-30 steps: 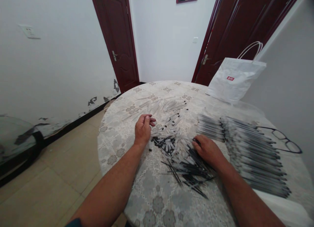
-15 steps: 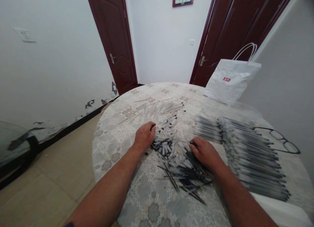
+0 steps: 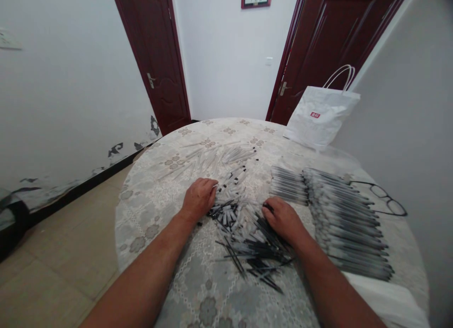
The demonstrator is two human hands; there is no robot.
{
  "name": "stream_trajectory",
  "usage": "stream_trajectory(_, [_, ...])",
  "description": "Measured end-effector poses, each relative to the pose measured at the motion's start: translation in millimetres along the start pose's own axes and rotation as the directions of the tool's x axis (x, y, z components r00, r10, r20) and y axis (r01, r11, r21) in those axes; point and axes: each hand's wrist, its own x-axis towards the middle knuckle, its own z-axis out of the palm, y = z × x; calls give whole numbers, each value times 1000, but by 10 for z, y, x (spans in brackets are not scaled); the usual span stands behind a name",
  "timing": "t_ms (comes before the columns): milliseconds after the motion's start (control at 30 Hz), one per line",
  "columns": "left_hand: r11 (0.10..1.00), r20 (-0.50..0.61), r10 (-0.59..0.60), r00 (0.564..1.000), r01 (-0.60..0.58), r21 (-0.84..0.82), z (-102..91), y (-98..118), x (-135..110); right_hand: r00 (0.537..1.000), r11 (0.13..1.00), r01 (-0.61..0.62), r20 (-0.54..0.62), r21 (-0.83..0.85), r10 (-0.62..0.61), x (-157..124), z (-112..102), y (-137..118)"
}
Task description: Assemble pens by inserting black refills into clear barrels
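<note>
My left hand (image 3: 200, 197) is curled closed at the left side of a loose heap of small parts. A pale bit shows at its fingertips, too small to name. My right hand (image 3: 282, 215) rests at the heap's right side, its fingers closed around something dark that is mostly hidden. Between the hands lie short whitish caps or plugs (image 3: 228, 215). Nearer to me, thin black pen refills (image 3: 267, 252) are strewn across each other. Beyond the left hand, clear pen barrels (image 3: 208, 158) are spread out, with small black pieces (image 3: 244, 168) by them.
Rows of pens (image 3: 354, 224) are stacked at the right, beside a smaller row (image 3: 288, 185). Eyeglasses (image 3: 387, 200) lie past them. A white paper bag (image 3: 322, 115) stands at the back right of the round table with a patterned cloth (image 3: 208, 304). White material (image 3: 385, 297) lies front right.
The view has turned slightly right, so everything sits further left in the picture. Both hands keep nearly the same places by the heap and stay closed.
</note>
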Motion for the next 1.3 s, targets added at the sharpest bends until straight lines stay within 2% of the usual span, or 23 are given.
stream_trajectory(233, [998, -57, 60, 997, -61, -1, -30, 95, 37, 1000, 1000, 5, -10, -24, -5, -22, -23, -46])
stream_trajectory(367, [995, -57, 89, 994, -90, -30, -97, 248, 85, 999, 1000, 18, -45, 20, -18, -29, -25, -39])
stream_trajectory(533, [996, 96, 56, 994, -62, 57, -41, 530, 317, 995, 993, 30, -95, 115, -19, -25, -11, 5])
stream_trajectory(667, [976, 283, -79, 956, 16, 219, 182, 708, 615, 991, 984, 65, -130, 166, -43, -38, -24, 26])
stream_trajectory(767, [966, 309, -112, 944, 30, 258, 392, 787, 802, 989, 980, 80, -140, 185, -54, -48, -51, 24])
stream_trajectory(900, [951, 343, -162, 925, 53, 306, 625, 794, 957, 990, 979, 77, -130, 187, -53, -46, -81, 13])
stream_trajectory(1000, [937, 372, -199, 907, 65, 342, 707, 727, 1022, 992, 982, 61, -115, 180, -41, -30, -73, 20])
stream_trajectory(1133, [931, 428, -202, 881, 36, 364, 677, 617, 1043, 994, 984, 52, -107, 171, -34, -10, -46, 35])
stream_trajectory(1300, [941, 517, -118, 848, -70, 330, 509, 554, 952, 995, 985, 54, -89, 164, -39, -14, -65, 25])
